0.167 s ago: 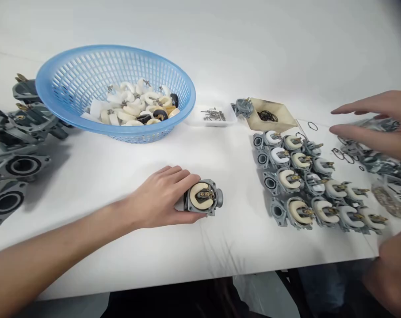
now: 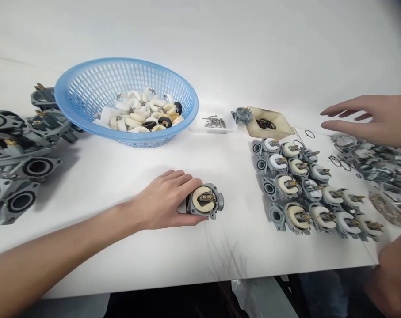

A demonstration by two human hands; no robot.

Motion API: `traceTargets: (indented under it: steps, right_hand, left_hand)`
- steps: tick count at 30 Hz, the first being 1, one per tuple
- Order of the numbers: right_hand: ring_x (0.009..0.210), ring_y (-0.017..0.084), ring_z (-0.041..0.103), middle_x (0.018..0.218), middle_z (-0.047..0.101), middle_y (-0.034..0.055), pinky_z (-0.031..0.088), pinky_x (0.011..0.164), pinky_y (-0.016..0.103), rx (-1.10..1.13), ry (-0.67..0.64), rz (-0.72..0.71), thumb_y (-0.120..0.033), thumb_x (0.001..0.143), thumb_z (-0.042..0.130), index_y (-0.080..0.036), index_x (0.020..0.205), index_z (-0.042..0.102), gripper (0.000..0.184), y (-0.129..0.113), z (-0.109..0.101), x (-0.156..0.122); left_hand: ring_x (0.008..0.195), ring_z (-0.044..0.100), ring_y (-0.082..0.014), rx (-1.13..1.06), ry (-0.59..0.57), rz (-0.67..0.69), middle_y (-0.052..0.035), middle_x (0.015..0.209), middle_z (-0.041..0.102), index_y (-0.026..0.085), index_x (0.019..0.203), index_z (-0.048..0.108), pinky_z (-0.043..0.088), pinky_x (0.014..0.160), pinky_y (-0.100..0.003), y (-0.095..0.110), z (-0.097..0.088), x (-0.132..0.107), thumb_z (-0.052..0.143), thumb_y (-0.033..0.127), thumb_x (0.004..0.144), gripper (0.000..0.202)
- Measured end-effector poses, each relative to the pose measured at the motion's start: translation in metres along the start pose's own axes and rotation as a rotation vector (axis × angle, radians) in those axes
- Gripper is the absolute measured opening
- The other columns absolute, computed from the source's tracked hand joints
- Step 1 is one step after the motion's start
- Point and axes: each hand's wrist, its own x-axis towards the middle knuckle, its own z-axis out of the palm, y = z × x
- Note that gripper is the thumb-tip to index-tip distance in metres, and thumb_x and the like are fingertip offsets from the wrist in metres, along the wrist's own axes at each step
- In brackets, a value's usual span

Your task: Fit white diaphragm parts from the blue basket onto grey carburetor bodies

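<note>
My left hand [image 2: 169, 201] is wrapped round a grey metal carburetor [image 2: 220, 202] on the white table. The carburetor's open bowl side faces up, showing a cream C-shaped float [image 2: 197, 201] around brass parts. Its left side is hidden by my fingers and palm. At the upper right, my right hand [image 2: 366, 117] hangs in the air with thumb and fingers apart and nothing between them. Below and beyond it lies a heap of grey metal parts [image 2: 376, 159]. Between the two hands stand rows of carburetors [image 2: 288, 185], most with white or cream floats showing.
A blue basket [image 2: 63, 95] holds loose floats. Next to it are a white tray [image 2: 193, 127] of small metal pins and a cream box [image 2: 283, 118] with black rings. More carburetors [image 2: 37, 168] are piled left. A blurred forearm [image 2: 394, 269] shows lower right.
My right hand has moved slightly left, fingers still apart. My left hand keeps its grip on the carburetor. The whole view has shifted a little.
</note>
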Motion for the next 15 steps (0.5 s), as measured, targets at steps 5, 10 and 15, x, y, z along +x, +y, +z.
traceTargets:
  steps: [5, 10, 15]
  right_hand:
    - [0.08, 0.026, 0.074, 0.091, 0.079, 0.0114, 0.042, 0.059, 0.041, 0.009, -0.379, -0.161, -0.063, 0.077, 0.053, -0.014, 0.101, 0.082, 0.062, -0.037, 0.02, 0.042]
    - [0.093, 0.025, 0.073, 0.106, 0.079, 0.0083, 0.052, 0.076, 0.042, 0.065, -0.478, -0.344, -0.048, 0.085, 0.057, -0.019, 0.109, 0.081, 0.045, -0.12, 0.037, 0.07]
    - [0.095, 0.026, 0.07, 0.103, 0.078, 0.0097, 0.051, 0.088, 0.043, 0.269, -0.322, -0.58, -0.034, 0.091, 0.059, -0.015, 0.109, 0.078, 0.033, -0.217, 0.042, 0.096]
  left_hand:
    - [0.089, 0.063, -0.0256, 0.009, 0.02, 0.004, -0.0071, 0.098, 0.068, 0.019, 0.117, 0.055, 0.048, 0.081, -0.041, 0.0, 0.001, 0.0, 0.06, 0.061, 0.091, 0.051]
    - [0.089, 0.063, -0.0259, 0.013, 0.031, 0.005, -0.0073, 0.097, 0.068, 0.019, 0.117, 0.055, 0.047, 0.081, -0.04, -0.001, 0.002, -0.002, 0.059, 0.063, 0.091, 0.051]
    - [0.088, 0.064, -0.0259, 0.004, 0.04, 0.014, -0.0065, 0.096, 0.068, 0.018, 0.116, 0.056, 0.048, 0.079, -0.04, -0.001, 0.002, 0.0, 0.061, 0.064, 0.089, 0.053]
